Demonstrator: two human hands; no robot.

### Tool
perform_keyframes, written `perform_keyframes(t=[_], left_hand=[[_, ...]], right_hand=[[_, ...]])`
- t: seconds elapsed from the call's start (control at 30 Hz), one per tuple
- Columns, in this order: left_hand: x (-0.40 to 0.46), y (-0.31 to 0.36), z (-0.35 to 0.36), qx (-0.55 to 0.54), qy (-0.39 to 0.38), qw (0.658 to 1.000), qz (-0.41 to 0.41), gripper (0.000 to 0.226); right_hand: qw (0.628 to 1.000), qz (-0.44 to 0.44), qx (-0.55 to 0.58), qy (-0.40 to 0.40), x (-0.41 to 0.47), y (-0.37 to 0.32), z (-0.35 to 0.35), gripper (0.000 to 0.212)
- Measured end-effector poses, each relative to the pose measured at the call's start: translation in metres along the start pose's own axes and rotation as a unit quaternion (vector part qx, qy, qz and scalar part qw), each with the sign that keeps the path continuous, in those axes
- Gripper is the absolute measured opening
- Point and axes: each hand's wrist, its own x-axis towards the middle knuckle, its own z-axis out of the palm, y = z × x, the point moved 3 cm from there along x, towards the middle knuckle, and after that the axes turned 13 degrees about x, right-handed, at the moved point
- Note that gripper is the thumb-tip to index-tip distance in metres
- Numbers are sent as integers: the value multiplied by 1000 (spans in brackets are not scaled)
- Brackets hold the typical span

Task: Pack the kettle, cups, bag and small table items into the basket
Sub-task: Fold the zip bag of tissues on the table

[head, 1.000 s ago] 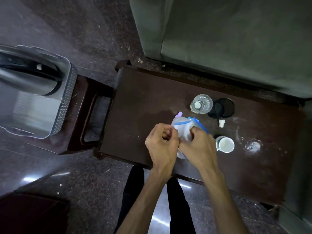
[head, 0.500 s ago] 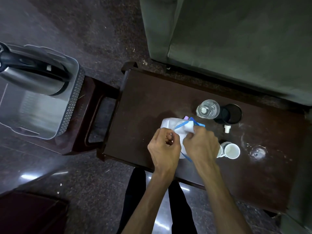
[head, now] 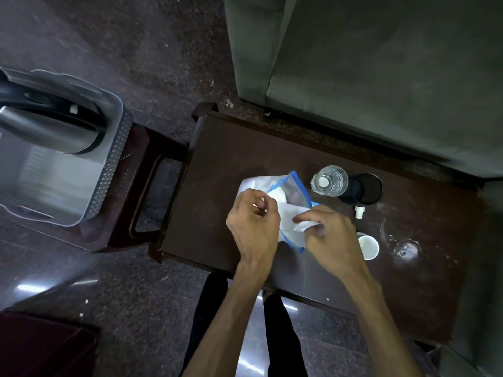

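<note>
A clear plastic bag [head: 288, 194] with a blue zip edge and white contents lies on the dark wooden table [head: 217, 164]. My left hand [head: 253, 227] pinches its left side and my right hand [head: 329, 235] grips its lower right part. To the right stand a white cup [head: 368, 247], a clear glass [head: 330, 180], a black cup [head: 366, 189] and a clear glass [head: 405, 250] on its side. At the left, a steel kettle [head: 46, 123] lies in the grey basket [head: 109, 164].
The basket rests on a dark stool [head: 147, 172] left of the table. A small white cap [head: 359, 212] sits by the black cup. A grey-green sofa [head: 381, 63] runs behind the table. My legs [head: 245, 336] stand at the table's front edge.
The bag has been spread wider and flatter between my hands, its blue zip edge now opened toward the far side. Both hands stayed on it.
</note>
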Motion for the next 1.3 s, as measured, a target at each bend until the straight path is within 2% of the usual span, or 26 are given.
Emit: perform_keyframes(t=[0.07, 0.13, 0.2, 0.27, 0.33, 0.4, 0.47, 0.53, 0.67, 0.8, 0.93, 1.0, 1.17, 1.3], left_hand=[[0, 3, 0, 2, -4, 1000, 3, 14], [-4, 6, 2, -2, -11, 1000, 17, 16], [-10, 11, 5, -4, -23, 999, 42, 17], [-19, 17, 9, -4, -33, 997, 69, 17], [-30, 24, 15, -3, -46, 995, 85, 17], [-40, 32, 20, -13, -60, 995, 85, 15], [-47, 39, 25, -31, -68, 995, 72, 15], [-53, 47, 29, -41, -69, 995, 56, 16], [-59, 58, 32, -58, -64, 996, 37, 15], [-60, 59, 33, -66, -55, 996, 0, 17], [-56, 59, 29, -63, -43, 997, -33, 15], [-54, 58, 26, -65, -35, 997, -32, 15], [-51, 58, 16, -61, -8, 998, -10, 18], [-52, 56, 11, -63, -12, 998, 3, 14]], right_hand=[[999, 25, 37, -32, 0, 2, 1, 24], [995, 49, 75, -39, 1, 1, 4, 27], [996, 58, 62, 24, 3, 5, 3, 26], [991, 57, 33, 113, 2, 8, -2, 3], [986, 66, 43, 146, 0, 13, -7, 27], [976, 81, 109, 169, -4, 20, -15, 47], [956, 104, 200, 188, -9, 28, -24, 51], [938, 104, 263, 199, -15, 34, -37, 41], [960, 42, 187, 202, -29, 37, -80, 41], [953, 12, 169, 251, -29, 51, -125, 40], [941, 58, 109, 315, -9, 71, -151, 38], [942, 84, 52, 320, 10, 81, -153, 38], [961, 119, -84, 236, 66, 100, -130, 38], [965, 107, -170, 166, 100, 106, -100, 27]])
